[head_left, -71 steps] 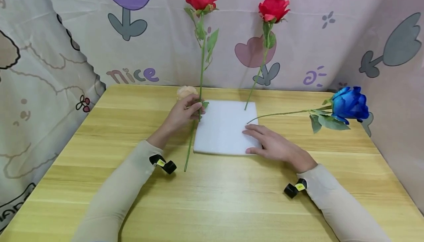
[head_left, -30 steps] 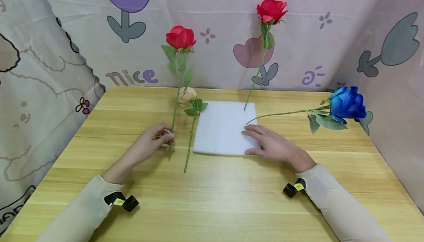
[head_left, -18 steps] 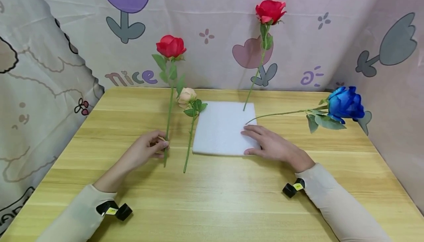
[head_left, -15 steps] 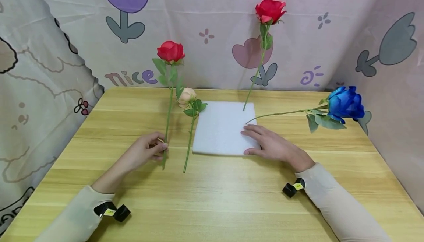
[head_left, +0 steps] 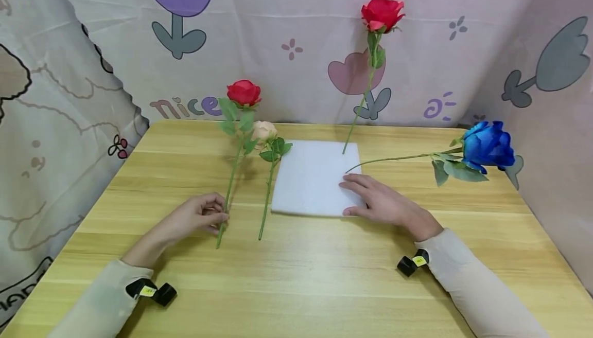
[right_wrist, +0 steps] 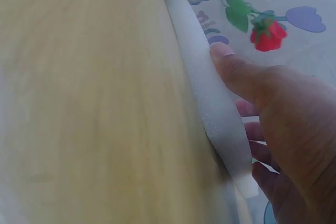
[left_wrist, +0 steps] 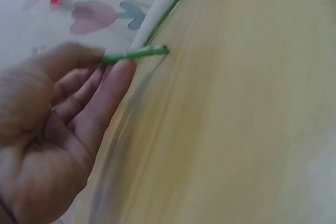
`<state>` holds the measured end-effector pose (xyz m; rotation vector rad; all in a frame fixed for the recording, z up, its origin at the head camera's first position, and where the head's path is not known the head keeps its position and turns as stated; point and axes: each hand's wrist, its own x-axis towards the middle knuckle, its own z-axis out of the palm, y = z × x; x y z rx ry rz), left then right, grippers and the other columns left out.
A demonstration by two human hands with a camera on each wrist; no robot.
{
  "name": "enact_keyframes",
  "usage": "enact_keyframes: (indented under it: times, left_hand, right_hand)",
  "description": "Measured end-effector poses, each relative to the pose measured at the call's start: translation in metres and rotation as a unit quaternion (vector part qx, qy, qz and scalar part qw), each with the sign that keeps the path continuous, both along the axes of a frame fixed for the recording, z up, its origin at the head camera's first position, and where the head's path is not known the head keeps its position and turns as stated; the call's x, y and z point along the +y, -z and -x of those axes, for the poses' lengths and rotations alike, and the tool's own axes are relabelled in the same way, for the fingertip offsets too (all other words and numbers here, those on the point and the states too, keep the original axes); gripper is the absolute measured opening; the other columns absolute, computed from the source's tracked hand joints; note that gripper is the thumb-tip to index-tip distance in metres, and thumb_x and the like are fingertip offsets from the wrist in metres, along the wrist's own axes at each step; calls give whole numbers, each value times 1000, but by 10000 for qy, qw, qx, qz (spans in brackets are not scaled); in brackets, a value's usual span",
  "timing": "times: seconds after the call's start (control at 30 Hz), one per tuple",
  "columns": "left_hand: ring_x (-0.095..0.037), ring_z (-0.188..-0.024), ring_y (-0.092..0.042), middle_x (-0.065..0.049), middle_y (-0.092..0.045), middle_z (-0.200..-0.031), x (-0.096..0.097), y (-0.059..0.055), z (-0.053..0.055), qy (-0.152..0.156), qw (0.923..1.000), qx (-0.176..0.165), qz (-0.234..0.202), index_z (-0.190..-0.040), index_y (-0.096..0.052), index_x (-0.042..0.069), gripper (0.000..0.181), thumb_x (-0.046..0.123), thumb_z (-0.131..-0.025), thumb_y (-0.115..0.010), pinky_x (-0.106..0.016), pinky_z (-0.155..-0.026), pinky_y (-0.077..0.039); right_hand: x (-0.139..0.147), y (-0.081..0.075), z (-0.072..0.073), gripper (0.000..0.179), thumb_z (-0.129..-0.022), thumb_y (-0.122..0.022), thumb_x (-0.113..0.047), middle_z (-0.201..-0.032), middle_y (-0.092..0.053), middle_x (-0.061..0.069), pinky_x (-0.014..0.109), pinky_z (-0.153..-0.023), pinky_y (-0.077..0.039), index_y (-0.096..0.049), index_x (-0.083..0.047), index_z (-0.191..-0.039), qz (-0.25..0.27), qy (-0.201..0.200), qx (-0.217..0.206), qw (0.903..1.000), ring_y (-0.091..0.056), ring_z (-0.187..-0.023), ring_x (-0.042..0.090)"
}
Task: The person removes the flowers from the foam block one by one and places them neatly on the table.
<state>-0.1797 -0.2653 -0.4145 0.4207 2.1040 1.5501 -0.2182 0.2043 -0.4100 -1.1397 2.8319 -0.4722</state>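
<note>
Left hand moved since 2.4 s ago: was at the far-left corner of the white pad, now well clear of it, further left and closer to the body. The red rose pinched in it went along. Rose top dropped in head view: was high above the hand, near the frame edge, now much lower. Stem was near upright over the hand, now slants, top away and to the hand's right; lean grew in the last half second. Peach rose, partly blocked by the hand earlier, now uncovered, beyond the hand to its right.
</note>
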Motion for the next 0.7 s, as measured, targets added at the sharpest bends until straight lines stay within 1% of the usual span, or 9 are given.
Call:
enact_keyframes:
  times: [0.1, 0.17, 0.27, 0.4, 0.53, 0.7]
  left_hand:
    - [-25, -82, -66, -20, -61, -94, -6, 5, 3, 217, 9995, -54, -236, -110, -51, -8, 25, 9, -96, -63, -44, -69, -60]
    - [-23, -82, -67, -18, -61, -93, -9, 6, 3, 274, 9989, -152, -345, -109, -50, -9, 26, 8, -96, -64, -44, -67, -60]
    - [-23, -84, -66, -15, -60, -93, -12, 6, 3, 255, 9985, -325, -365, -109, -48, -8, 26, 8, -96, -64, -44, -68, -60]
    - [-23, -88, -65, -15, -57, -95, -15, 4, 3, 208, 9978, -542, -321, -110, -46, -8, 27, 9, -97, -63, -44, -72, -60]
    - [-24, -89, -64, -15, -55, -96, -17, 4, 2, 205, 9973, -637, -289, -110, -45, -9, 27, 9, -97, -62, -45, -74, -59]
    - [-23, -88, -63, -15, -54, -95, -21, 4, -1, 71, 9972, -721, -194, -109, -46, -8, 26, 9, -97, -62, -44, -76, -59]
  right_hand:
    - [0, 0, 0, 73, -93, -55, -59, -154, -34, 9, 48, -113, -32, -43, -13, -148, -4, 30, -46, 10000, -31, -141, 29]
    - [0, -1, -1, 73, -93, -55, -59, -154, -33, 9, 48, -113, -31, -43, -13, -148, -4, 39, -50, 10000, -31, -141, 29]
    - [0, -1, -1, 72, -93, -56, -58, -154, -34, 10, 48, -113, -31, -43, -12, -148, 22, 56, -54, 10000, -31, -141, 29]
    - [1, 0, -1, 73, -93, -55, -59, -154, -34, 9, 48, -113, -31, -43, -12, -148, 49, 61, -20, 10000, -32, -141, 29]
    - [2, 2, 0, 73, -93, -55, -60, -154, -34, 10, 48, -113, -31, -43, -12, -148, 66, 30, 25, 10000, -32, -141, 29]
    - [1, 3, 0, 73, -93, -55, -59, -154, -34, 9, 48, -113, -31, -43, -12, -148, 75, -8, 57, 10000, -32, -140, 29]
